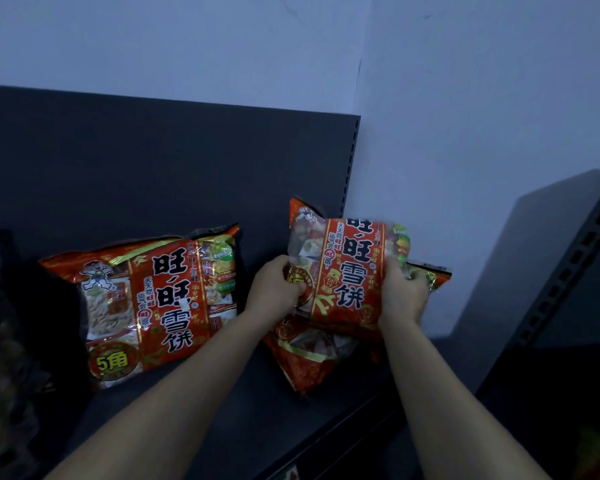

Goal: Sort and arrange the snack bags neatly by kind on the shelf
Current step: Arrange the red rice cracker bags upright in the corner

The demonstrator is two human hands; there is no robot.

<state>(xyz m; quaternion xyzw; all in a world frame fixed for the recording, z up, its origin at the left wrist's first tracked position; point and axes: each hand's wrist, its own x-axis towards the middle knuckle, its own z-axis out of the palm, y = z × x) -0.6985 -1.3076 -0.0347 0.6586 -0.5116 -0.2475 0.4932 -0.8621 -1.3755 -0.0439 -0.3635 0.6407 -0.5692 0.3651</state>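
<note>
Dark metal shelf [229,414], matte, its front lip nearest. Both forearms reach in over it.

Left hand [274,289] is curled tight on the left edge of the top bag [347,271]. Right hand [404,292] is curled on its right edge, fingers bunching the film. The bag is held tilted up at the shelf's right end, print facing out.

Step in hand, as I read it: squaring this bag onto its own kind. Best to ease the squeeze, since the contents are probably brittle. Lay it flat, edges matched to the bag below, print upright.

Under it lies a second bag [302,362] with the same red print, askew, one corner toward the lip. A crimped end [430,273] shows past the right hand; cannot tell which bag owns it. To the left, apart, a third bag [146,306] of the same kind leans back.

All are glossy, crinkled film in red and gold, pillow-shaped. Clear windows show small wrapped packets. Likely slippery when stacked.

Behind stands a grey back panel [153,161], smooth, with a slotted upright at its right edge. Beyond that, a pale wall [465,98].
</note>
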